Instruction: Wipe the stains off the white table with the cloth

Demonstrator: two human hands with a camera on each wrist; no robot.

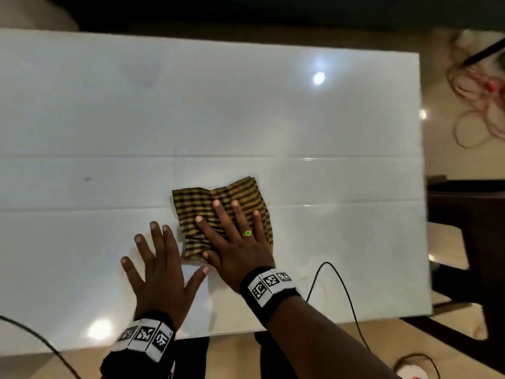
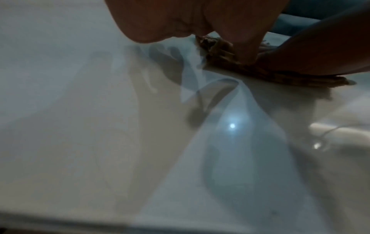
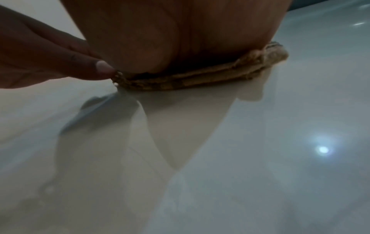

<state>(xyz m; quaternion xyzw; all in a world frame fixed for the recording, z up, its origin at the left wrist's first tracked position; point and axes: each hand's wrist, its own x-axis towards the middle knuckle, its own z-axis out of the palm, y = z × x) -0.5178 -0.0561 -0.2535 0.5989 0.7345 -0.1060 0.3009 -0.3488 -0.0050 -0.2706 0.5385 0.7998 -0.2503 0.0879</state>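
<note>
Under the right hand, the cloth; left hand beside.

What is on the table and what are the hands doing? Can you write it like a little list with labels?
table: white table, glossy, with light spots reflected in it
cloth: folded yellow and black checked cloth, lying flat on the table
right hand: right hand pressed flat on the cloth, fingers spread
left hand: left hand flat on the bare table just beside the cloth
ring: gold ring with a green stone on the right hand
stains: small dark mark left of the cloth
cable: thin black cable near the right wrist
</note>
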